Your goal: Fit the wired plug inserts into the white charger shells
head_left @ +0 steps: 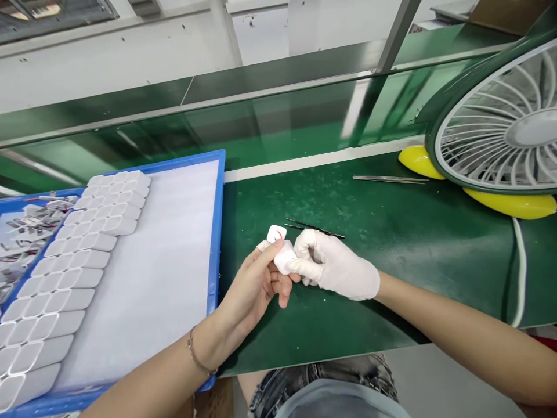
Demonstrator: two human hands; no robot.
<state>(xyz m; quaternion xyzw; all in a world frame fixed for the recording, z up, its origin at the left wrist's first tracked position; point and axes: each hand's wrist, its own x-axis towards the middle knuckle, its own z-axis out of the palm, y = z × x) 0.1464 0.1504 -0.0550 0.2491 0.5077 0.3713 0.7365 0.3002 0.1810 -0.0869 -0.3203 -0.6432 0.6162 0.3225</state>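
Bare except for a white cover on a fingertip, my left hand (256, 281) holds a small white rounded case (285, 258) between thumb and fingers. A white square lid (277, 233) with a short red wire sits just above the left thumb. My right hand (335, 264), in a white glove, pinches the right side of the case with thumb and index finger. Dark tweezers (315, 227) lie on the green table just behind the hands.
At the left, a blue tray (216, 232) holds rows of white cases (72, 276). Beside it, another blue tray holds wired parts (26, 232). Silver tweezers (389, 179) and a fan (500, 128) with yellow feet stand back right.
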